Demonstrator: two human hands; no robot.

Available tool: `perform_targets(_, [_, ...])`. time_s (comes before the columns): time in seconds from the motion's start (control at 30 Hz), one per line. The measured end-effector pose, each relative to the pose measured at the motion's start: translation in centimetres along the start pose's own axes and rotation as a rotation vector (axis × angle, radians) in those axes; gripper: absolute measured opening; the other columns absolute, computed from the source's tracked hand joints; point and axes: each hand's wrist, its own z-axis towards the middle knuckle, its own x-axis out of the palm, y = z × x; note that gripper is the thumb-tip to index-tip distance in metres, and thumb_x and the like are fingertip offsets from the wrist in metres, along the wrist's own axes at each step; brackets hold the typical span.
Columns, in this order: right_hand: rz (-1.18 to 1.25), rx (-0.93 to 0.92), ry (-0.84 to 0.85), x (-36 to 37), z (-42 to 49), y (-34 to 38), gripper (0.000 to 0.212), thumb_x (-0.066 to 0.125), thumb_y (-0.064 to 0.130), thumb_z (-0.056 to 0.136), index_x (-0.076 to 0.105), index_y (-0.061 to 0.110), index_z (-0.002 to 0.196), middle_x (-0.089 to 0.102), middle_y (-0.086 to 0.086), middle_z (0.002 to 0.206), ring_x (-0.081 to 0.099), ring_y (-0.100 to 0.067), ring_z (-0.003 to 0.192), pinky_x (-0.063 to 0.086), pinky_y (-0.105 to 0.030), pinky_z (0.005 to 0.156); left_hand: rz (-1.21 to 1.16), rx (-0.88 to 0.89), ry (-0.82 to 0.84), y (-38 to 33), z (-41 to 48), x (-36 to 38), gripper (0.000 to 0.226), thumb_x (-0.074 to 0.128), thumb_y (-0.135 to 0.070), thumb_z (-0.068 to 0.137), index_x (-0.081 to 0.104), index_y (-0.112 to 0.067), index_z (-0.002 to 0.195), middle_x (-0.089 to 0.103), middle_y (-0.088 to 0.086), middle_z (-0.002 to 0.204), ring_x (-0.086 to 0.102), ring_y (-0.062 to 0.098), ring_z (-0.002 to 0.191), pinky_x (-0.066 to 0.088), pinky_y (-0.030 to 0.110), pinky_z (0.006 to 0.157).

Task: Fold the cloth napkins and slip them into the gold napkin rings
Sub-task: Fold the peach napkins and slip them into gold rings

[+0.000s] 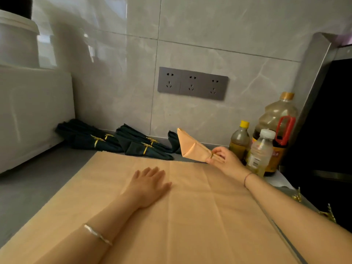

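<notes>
A large peach napkin [190,216] lies spread flat on the grey counter. My left hand [150,184] rests on it, palm down, fingers straight. My right hand [224,159] holds a folded peach napkin [192,147] by its narrow end, where a gold ring [211,155] sits around it; the wide end points up and to the left, above the counter. Several dark green folded napkins in gold rings [141,143] lie in a row against the wall. Loose gold rings [327,213] lie at the right edge.
Three bottles stand at the back right: a large oil bottle [276,130] with a red handle, a yellow-capped bottle [240,141] and a white-capped one [261,151]. A white appliance [32,115] fills the left. A socket strip [192,83] is on the tiled wall.
</notes>
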Motion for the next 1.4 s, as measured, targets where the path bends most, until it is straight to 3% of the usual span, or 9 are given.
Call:
perform_targets(0.1, [-0.097,0.004,-0.015,1.5,3.5,-1.7,0.032,0.076,0.022,0.078,0.058,0.017,0.104,0.062,-0.002,0.104,0.060,-0.020,0.099,0.046,-0.026,0.080,0.026,0.007,0.011,0.4,0.7,0.4,0.077,0.010,-0.073,0.088,0.009,-0.032,0.152,0.003,-0.007,0.161,0.001,0.016,0.148,0.001,0.040,0.119])
perform_targets(0.23, [-0.276,-0.012,-0.029,3.5,5.8,-3.4,0.035,0.074,0.035,0.078,0.065,0.019,0.108,0.055,-0.003,0.111,0.055,-0.021,0.102,0.045,-0.034,0.091,0.024,0.011,-0.016,0.6,0.8,0.7,0.133,-0.025,-0.092,0.036,0.008,-0.036,0.152,0.004,-0.010,0.160,0.002,0.014,0.147,0.002,0.038,0.118])
perform_targets(0.37, [-0.315,0.003,-0.093,5.5,6.9,-4.1,0.037,0.068,0.046,0.080,0.064,0.027,0.111,0.049,0.005,0.110,0.051,-0.020,0.105,0.043,-0.043,0.096,0.020,0.016,-0.051,0.9,1.4,1.1,0.139,-0.031,-0.090,0.030,0.009,-0.036,0.151,0.004,-0.011,0.160,0.002,0.014,0.147,0.002,0.038,0.118])
perform_targets(0.63, [-0.343,0.022,-0.119,6.2,6.4,-3.9,0.056,0.067,0.044,0.082,0.051,0.025,0.132,0.047,-0.001,0.127,0.045,-0.022,0.118,0.038,-0.038,0.100,0.017,-0.002,-0.025,1.0,1.5,1.3,0.144,-0.035,-0.089,0.024,0.008,-0.037,0.151,0.004,-0.011,0.160,0.002,0.013,0.147,0.002,0.038,0.119])
perform_targets(0.7, [-0.325,0.037,-0.144,6.0,5.6,-3.7,0.057,0.066,0.040,0.083,0.048,0.023,0.135,0.045,-0.002,0.132,0.044,-0.023,0.122,0.038,-0.038,0.103,0.015,-0.001,0.007,1.0,1.6,1.1,0.136,-0.031,-0.091,0.033,0.007,-0.036,0.152,0.003,-0.010,0.160,0.001,0.014,0.147,0.002,0.039,0.119])
perform_targets(0.83, [-0.373,0.054,-0.107,5.2,3.4,-3.7,0.055,0.064,0.032,0.086,0.044,0.021,0.137,0.042,-0.001,0.139,0.042,-0.022,0.125,0.035,-0.031,0.102,0.042,0.005,0.030,0.7,1.5,0.9,0.069,0.015,-0.067,0.093,0.007,-0.034,0.152,0.001,-0.009,0.160,-0.001,0.015,0.148,0.000,0.039,0.119])
perform_targets(1.07, [-0.371,0.054,-0.009,3.5,-0.4,-3.0,0.047,0.052,0.028,0.094,0.042,0.018,0.139,0.033,-0.002,0.148,0.035,-0.020,0.133,0.029,-0.029,0.108,0.072,0.023,0.056,-0.2,0.0,0.5,0.065,0.019,-0.061,0.096,0.005,-0.033,0.152,-0.001,-0.007,0.160,-0.002,0.016,0.148,0.000,0.039,0.119])
perform_targets(1.23, [-0.418,0.093,0.084,3.5,-4.7,-2.8,0.049,0.041,0.035,0.098,0.035,0.020,0.144,0.022,0.001,0.155,0.024,-0.018,0.140,0.018,-0.031,0.115,0.042,0.036,0.092,-0.5,-1.7,0.1,0.080,0.006,-0.076,0.084,0.006,-0.034,0.152,0.001,-0.007,0.160,-0.001,0.016,0.148,0.000,0.040,0.118])
perform_targets(1.4, [-0.544,0.104,0.189,2.2,-10.7,-0.5,0.049,0.026,0.042,0.102,0.022,0.028,0.148,0.009,0.004,0.159,0.007,-0.018,0.145,0.007,-0.037,0.118,-0.032,0.006,0.006,-1.6,-5.3,-1.2,0.060,0.019,-0.057,0.098,0.010,-0.033,0.152,0.006,-0.010,0.160,0.002,0.014,0.148,-0.001,0.040,0.120])
